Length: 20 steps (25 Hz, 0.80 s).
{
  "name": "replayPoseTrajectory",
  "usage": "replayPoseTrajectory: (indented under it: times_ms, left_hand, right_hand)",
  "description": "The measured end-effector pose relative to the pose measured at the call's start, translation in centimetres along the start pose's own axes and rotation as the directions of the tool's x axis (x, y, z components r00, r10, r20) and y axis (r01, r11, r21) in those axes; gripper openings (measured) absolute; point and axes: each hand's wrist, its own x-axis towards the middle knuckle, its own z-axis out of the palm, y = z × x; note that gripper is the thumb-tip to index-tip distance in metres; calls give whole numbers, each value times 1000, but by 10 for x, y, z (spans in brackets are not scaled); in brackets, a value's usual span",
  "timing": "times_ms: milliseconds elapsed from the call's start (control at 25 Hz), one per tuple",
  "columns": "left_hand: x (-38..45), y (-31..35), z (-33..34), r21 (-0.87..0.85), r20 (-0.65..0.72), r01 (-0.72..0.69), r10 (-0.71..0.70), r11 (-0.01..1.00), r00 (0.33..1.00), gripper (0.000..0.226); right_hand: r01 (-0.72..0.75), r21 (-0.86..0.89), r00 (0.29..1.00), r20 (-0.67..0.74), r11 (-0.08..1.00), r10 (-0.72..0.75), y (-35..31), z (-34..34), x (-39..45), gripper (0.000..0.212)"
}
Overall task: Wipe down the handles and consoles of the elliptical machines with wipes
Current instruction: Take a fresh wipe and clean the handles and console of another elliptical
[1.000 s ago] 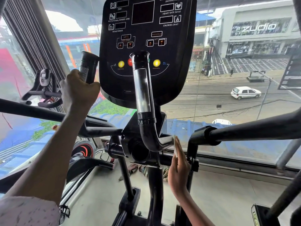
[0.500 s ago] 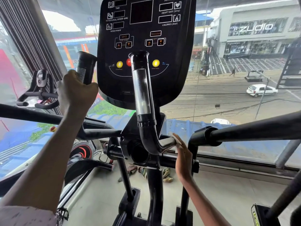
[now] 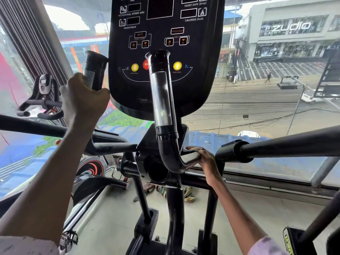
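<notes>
The elliptical machine fills the space in front of the big window (image 3: 257, 107), which looks out on a street and a shopfront. Its black console (image 3: 165, 52) stands high in the middle, with dark display panels, two yellow buttons and a red stop button partly hidden behind the near handle. Long black moving arms run out to either side, the right one (image 3: 287, 144) crossing toward the edge of view. The centre handle (image 3: 161, 100) rises upright in front of the console, a shiny silver band along its middle, then bends at the bottom into a short horizontal stub. To the left stands a second upright grip (image 3: 95, 69), black with a textured patch. An exercise bike (image 3: 44, 96) sits beyond it by the glass. The person's left hand (image 3: 82, 96) is closed round the lower part of that left grip, fingers wrapped tight. The right hand (image 3: 204, 159) is curled over the end of the centre handle's stub, fingers on top; whether a wipe is tucked under it I cannot tell. Some crumpled cloths (image 3: 165, 192) lie on the floor behind the machine's post.
</notes>
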Motion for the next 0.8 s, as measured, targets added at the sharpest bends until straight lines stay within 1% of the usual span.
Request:
replayPoseTrajectory:
  times_ms: [40,120,280,360,440,480,640,760,800]
  left_hand:
    - [0,0,-1,-2,0,3,-3,1000,1000,19]
    - [1,-1,-1,-5,5,16,-16,1000,1000,20]
    - [-1,0,0,9,-1,22,-22,1000,1000,21]
    - [-2,2,0,14,-6,28,-28,999,1000,22]
    - [-3,3,-1,21,-14,43,-42,999,999,23]
    - [-2,3,-1,23,-13,46,-46,999,999,24]
    - [-2,3,-2,-8,-4,36,-36,999,999,25]
    - [-3,4,-2,-6,-2,37,-37,999,999,24]
    - [-3,4,-2,-4,-2,35,-35,999,999,24]
  right_hand:
    - [-22,-16,1000,22,1000,22,0,1,6,36]
    - [-11,-23,999,53,1000,12,-3,2,6,35]
    - [125,2,991,42,992,-125,-8,-8,-28,33]
    - [204,-57,979,42,977,-201,-5,-11,-40,34]
    - [251,-149,968,57,956,-245,-1,-9,-35,33]
    - [249,-178,968,59,952,-242,0,-7,-29,34]
    - [211,-190,977,8,959,-213,-13,4,-29,34]
    - [293,-171,955,16,941,-295,-15,9,-58,33]
    - [324,-194,944,7,926,-329,-12,8,-62,33]
